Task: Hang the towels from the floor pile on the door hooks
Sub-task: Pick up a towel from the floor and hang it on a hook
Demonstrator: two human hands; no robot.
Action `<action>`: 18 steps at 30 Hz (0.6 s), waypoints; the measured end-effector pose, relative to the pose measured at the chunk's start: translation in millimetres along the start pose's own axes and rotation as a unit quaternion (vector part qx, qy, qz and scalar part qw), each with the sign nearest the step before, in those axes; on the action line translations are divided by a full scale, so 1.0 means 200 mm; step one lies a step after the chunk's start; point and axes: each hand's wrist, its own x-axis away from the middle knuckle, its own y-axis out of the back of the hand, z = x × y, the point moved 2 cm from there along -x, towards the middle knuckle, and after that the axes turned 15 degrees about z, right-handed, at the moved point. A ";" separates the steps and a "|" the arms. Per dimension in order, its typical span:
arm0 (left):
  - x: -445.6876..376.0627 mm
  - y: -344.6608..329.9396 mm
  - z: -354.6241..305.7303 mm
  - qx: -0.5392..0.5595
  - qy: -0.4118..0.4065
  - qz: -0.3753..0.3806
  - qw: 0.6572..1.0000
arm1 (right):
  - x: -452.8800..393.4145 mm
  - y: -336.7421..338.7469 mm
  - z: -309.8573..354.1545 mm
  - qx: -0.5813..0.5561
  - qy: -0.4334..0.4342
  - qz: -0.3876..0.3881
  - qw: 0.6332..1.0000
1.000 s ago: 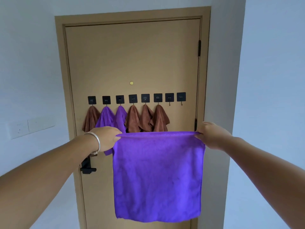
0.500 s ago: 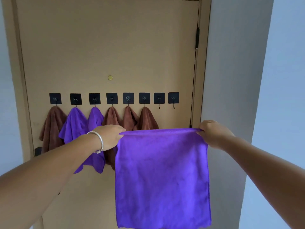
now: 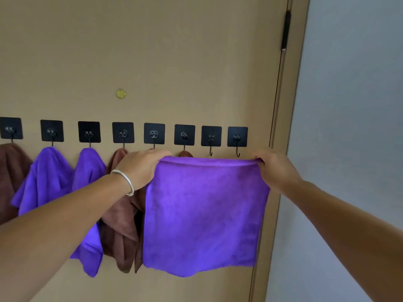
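I hold a purple towel (image 3: 205,214) spread flat by its two top corners, close to the tan door (image 3: 174,51). My left hand (image 3: 141,168), with a silver bracelet on the wrist, pinches the left corner; my right hand (image 3: 274,171) pinches the right corner. The towel's top edge sits just below two bare black hooks (image 3: 211,139) (image 3: 237,140) at the right end of the row. The other hooks carry a brown towel (image 3: 11,171), two purple towels (image 3: 45,177) (image 3: 89,171) and more brown towels (image 3: 122,225). The floor pile is out of view.
The door frame (image 3: 281,149) and a black hinge (image 3: 285,31) lie to the right, then a pale wall (image 3: 349,127). A small brass peephole (image 3: 120,93) sits above the hooks.
I have moved closer to the door; the hooks look larger. Both hands have raised the spread towel until its top edge is just under the two bare hooks.
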 end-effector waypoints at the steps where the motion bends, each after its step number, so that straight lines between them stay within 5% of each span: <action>1: -0.02 -0.01 0.00 -0.021 -0.038 -0.011 0.999 | -0.03 -0.01 -0.01 0.023 0.005 0.013 1.000; 5: -0.12 -0.04 0.00 -0.157 -0.081 0.030 0.984 | -0.15 0.00 -0.02 0.162 0.132 0.050 0.977; 8: -0.17 -0.04 -0.04 -0.189 -0.128 0.021 0.973 | -0.27 -0.01 -0.04 0.170 0.141 0.045 0.974; 18: -0.43 -0.07 -0.16 -0.198 0.085 0.040 0.976 | -0.50 -0.10 0.06 0.192 0.083 0.009 0.978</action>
